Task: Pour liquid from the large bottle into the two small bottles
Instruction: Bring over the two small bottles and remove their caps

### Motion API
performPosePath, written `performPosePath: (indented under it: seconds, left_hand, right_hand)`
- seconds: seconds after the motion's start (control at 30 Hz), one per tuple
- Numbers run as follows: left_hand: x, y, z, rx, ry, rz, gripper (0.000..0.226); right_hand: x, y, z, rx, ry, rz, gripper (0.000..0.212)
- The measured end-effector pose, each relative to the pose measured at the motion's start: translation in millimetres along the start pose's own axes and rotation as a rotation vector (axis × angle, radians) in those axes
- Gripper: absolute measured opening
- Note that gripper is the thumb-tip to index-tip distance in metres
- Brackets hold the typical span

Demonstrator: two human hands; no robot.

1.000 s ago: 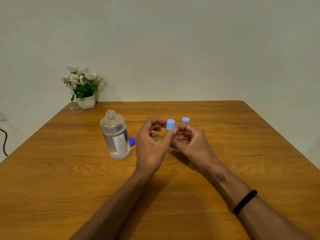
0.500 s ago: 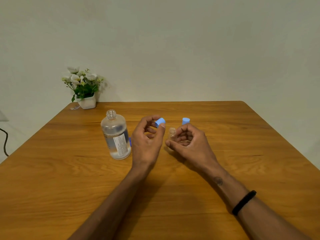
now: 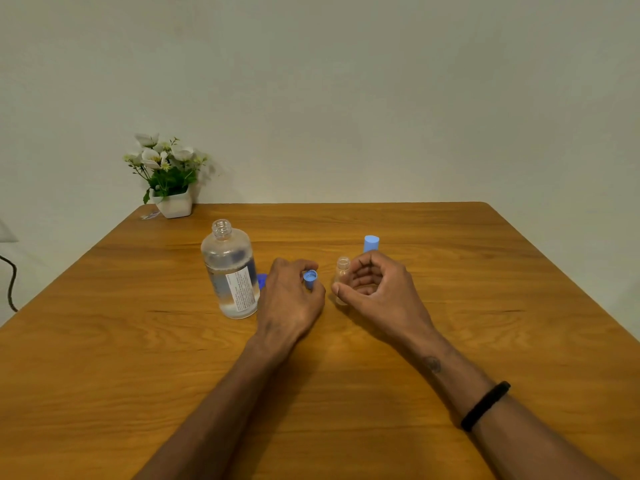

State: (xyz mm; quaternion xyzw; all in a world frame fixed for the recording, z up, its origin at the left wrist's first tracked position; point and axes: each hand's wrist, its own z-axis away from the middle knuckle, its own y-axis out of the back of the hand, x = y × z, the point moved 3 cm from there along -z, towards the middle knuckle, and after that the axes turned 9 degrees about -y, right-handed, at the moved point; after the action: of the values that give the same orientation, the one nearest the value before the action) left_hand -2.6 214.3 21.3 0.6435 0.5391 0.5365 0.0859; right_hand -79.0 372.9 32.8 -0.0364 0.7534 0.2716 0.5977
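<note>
Stood uncapped at the left of the wooden table (image 3: 450,341): the large bottle (image 3: 231,271), clear liquid low in it, its dark blue cap (image 3: 262,280) lying just behind, half hidden. Curled loosely round an open small bottle (image 3: 342,279) near mid-table, thumb across its front: the right hand (image 3: 375,292), steadying more than squeezing. Pinched in the left hand (image 3: 290,299), mouth upward, close beside the big bottle: a light blue cap (image 3: 310,278). Behind the right hand, only the blue cap of the second small bottle (image 3: 371,243) visible — body hidden, so probably still closed, though hard to be sure. Risks from here, as judged: a cap set down on its side and rolling off toward the edge; a knuckle knocking the tall open bottle on the reach for it; a narrow neck missed on the pour — too quick a tilt, and liquid down the outside, over the fingers, onto the wood. Light and tippy, that little bottle, if let go.
</note>
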Motion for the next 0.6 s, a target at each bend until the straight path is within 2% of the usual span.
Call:
performPosePath:
  seconds: [0.2,0.43,0.53,0.6]
  left_hand:
    - [1,3,1,-0.025,0.013,-0.101,0.043]
    - [2,2,5,-0.052,0.007,-0.063,0.056]
    - [10,5,5,0.024,-0.026,-0.031,0.041]
    - [19,11,6,0.136,-0.103,0.055,0.024]
  right_hand:
    - [1,-2,0,-0.019,-0.014,0.028,0.030]
    - [3,-1,0,-0.021,-0.002,0.025,0.039]
    - [-1,2,2,0.037,0.067,0.039,0.046]
    - [-7,8,6,0.170,0.162,-0.001,0.035]
